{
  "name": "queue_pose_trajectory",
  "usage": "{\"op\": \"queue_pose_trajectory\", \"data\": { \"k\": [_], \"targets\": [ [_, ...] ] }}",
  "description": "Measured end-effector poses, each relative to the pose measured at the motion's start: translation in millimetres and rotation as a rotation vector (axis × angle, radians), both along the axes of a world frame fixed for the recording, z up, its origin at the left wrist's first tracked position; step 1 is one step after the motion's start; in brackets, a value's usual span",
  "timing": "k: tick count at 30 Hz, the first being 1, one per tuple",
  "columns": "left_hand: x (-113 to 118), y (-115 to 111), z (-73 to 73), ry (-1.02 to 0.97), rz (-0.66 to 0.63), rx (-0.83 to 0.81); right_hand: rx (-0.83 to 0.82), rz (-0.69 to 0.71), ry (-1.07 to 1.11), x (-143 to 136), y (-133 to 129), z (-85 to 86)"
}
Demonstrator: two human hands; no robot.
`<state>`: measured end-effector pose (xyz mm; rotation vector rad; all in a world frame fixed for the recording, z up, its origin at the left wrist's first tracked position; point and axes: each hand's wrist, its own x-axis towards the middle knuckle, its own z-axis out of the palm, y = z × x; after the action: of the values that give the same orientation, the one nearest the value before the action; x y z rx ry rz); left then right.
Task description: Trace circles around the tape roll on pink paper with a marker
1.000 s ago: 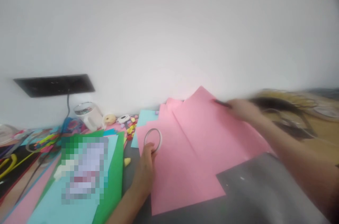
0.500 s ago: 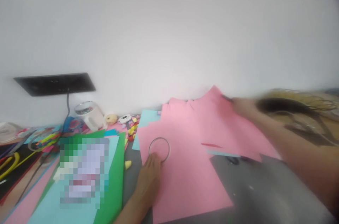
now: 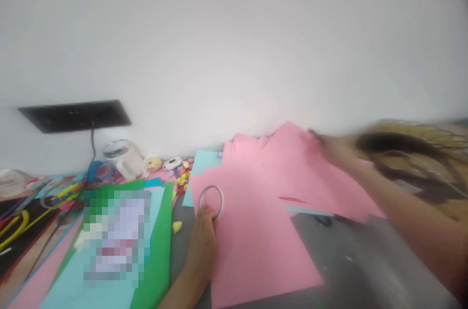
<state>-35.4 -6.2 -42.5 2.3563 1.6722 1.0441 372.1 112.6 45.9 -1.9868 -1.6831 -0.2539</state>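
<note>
My left hand [image 3: 204, 238] pinches the lower edge of a thin pale ring [image 3: 222, 199], perhaps a tape roll, which stands tilted over the left part of a pink paper sheet [image 3: 263, 255]. My right hand [image 3: 331, 148] reaches across to the back right, at the edge of another pink sheet [image 3: 292, 167] whose far edge rises against the wall. Blur hides its fingers, and a small dark tip shows beside them; what it holds, if anything, I cannot make out. A narrow red strip [image 3: 292, 199] lies on the pink paper.
Green paper [image 3: 161, 241] and light blue paper [image 3: 66, 280] lie at left under a pixelated patch. Behind them are a white mug-like container [image 3: 126, 160] and small colourful pieces [image 3: 183, 177]. A cable [image 3: 91, 153] hangs from a black wall panel [image 3: 75, 116]. Dark looped items [image 3: 398, 145] lie at right.
My left hand has shifted slightly left, and the ring in it has turned a little. The raised peak of the back pink sheet has sunk slightly and moved left; my right hand has moved slightly right.
</note>
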Motion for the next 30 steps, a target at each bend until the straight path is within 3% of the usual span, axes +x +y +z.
{"op": "queue_pose_trajectory", "data": {
  "k": [3,4,8,10,12,17,21,25,30],
  "targets": [
    [0,0,0.6,-0.036,0.026,-0.011,-0.029,0.159,-0.010,-47,-27,-0.6],
    [0,0,0.5,-0.047,0.039,-0.002,-0.050,0.329,-0.010,-67,-43,-4.4],
    [0,2,-0.3,-0.073,0.068,0.065,-0.130,0.715,-0.099,-137,-120,-38.9],
    [0,2,0.7,-0.073,0.080,0.096,-0.172,0.906,-0.190,-157,-154,-57.5],
    [-1,3,3.2,-0.074,0.083,0.089,-0.243,1.004,-0.254,-164,-178,-69.3],
    [-6,6,13.5,-0.100,0.086,-0.005,-0.181,1.076,-0.260,-157,-209,-70.9],
    [-7,9,19.5,-0.074,0.076,-0.076,-0.168,0.940,-0.106,-144,-200,-62.7],
    [-5,6,21.1,0.093,0.017,0.099,-0.130,0.790,-0.029,-139,-181,-60.7],
    [-3,-4,19.3,0.321,-0.083,0.144,-0.079,0.824,0.045,-152,-181,-63.9]
  ]
}}
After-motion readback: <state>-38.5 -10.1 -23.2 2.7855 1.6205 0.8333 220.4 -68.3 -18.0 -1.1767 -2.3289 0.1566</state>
